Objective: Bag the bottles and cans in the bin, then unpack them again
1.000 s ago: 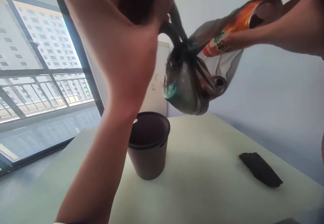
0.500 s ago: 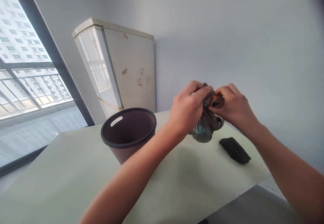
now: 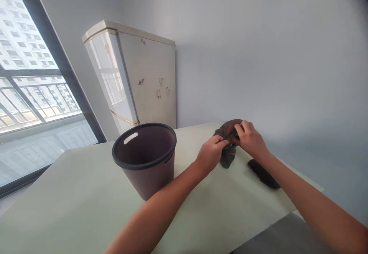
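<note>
One left hand (image 3: pixel 211 152) and one right hand (image 3: pixel 250 137) come together ahead of me, right of centre in my head-camera feed. Both work at a dark grey, translucent, crumpled plastic bag (image 3: pixel 228 159), which sits between them near the far right edge of the pale greenish-white smooth tabletop (image 3: pixel 86 192). I see the left fingers curled in and pinching the gathered middle of the film. The right fingers are bent onto its upper part, gripping there, though I cannot make out each fingertip. A reddish-brown tint shows through the film at the top, and the lower part hangs down in a dark lobe; from here I cannot tell whether it touches the table.

Just beside the right forearm, and partly hidden behind it, lies a flat black folded bundle (image 3: pixel 263 173). To the left stands a purplish-brown tapered bin (image 3: pixel 149 181) with a black rim and oval handle slots, upright on the table, its mouth facing up; the left forearm passes in front of its lower right side. Behind it I have a tall off-white refrigerator (image 3: pixel 151 66) with worn brownish marks, set against a plain grey wall (image 3: pixel 258 54). A large dark-framed window (image 3: pixel 62 62) fills my far left.
</note>
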### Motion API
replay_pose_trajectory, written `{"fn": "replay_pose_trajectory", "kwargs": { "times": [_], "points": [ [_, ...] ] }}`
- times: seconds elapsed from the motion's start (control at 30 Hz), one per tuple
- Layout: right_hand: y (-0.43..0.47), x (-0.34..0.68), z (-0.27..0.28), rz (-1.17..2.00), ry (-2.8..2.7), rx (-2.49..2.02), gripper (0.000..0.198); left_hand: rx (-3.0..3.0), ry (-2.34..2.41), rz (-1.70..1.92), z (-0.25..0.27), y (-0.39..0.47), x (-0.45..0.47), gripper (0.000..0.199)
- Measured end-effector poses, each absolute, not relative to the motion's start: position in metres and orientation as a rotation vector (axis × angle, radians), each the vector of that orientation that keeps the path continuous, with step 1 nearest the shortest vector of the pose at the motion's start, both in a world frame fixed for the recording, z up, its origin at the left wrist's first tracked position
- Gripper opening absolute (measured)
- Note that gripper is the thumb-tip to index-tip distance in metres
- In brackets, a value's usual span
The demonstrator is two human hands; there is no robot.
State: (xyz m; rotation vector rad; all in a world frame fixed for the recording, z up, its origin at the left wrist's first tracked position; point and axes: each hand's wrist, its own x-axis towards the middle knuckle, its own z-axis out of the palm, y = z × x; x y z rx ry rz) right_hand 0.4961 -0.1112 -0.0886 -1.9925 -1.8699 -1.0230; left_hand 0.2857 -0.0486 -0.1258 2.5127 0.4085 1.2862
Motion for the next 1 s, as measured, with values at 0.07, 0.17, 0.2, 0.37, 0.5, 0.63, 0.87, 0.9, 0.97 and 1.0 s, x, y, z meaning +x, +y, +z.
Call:
{"fn": "replay_pose_trajectory", "kwargs": {
  "times": [0.07, 0.17, 0.2, 0.37, 0.5, 0.63, 0.87, 0.9, 0.97, 1.0],
  "points": [
    [-0.105, 0.497, -0.097, -1.031, -1.877, -1.935, 0.019, 2.447, 0.464, 1.284, -0.133, -0.049, 0.281, 0.028],
    [-0.093, 0.491, -0.102, -0.943, -1.954, -1.825, 0.027, 2.342, 0.564, 1.219, -0.142, -0.047, 0.272, 0.021],
    [-0.088, 0.487, -0.103, -0.898, -1.993, -1.777, 0.028, 2.318, 0.61, 1.175, -0.145, -0.046, 0.269, 0.02],
    [-0.068, 0.473, -0.121, -0.63, -2.165, -1.661, 0.016, 2.278, 0.917, 0.842, -0.164, -0.044, 0.254, 0.016],
    [-0.072, 0.473, -0.128, -0.481, -2.245, -1.669, 0.01, 2.246, 0.997, 0.748, -0.177, -0.043, 0.248, 0.013],
    [-0.093, 0.483, -0.113, -0.288, -2.311, -1.632, 0.014, 2.198, 1.037, 0.677, -0.187, -0.04, 0.25, 0.011],
    [-0.083, 0.538, -0.093, -0.133, -1.587, -1.818, 0.025, 2.103, 1.072, 0.682, -0.197, -0.035, 0.251, 0.025],
    [-0.075, 0.544, -0.097, -0.09, -1.577, -1.858, 0.034, 2.092, 1.068, 0.689, -0.198, -0.036, 0.251, 0.026],
    [-0.056, 0.55, -0.107, 0.027, -1.668, -1.89, 0.053, 2.074, 1.063, 0.703, -0.198, -0.037, 0.252, 0.031],
    [-0.046, 0.549, -0.113, 0.068, -1.732, -1.878, 0.059, 2.062, 1.062, 0.71, -0.199, -0.038, 0.252, 0.034]
  ]
}}
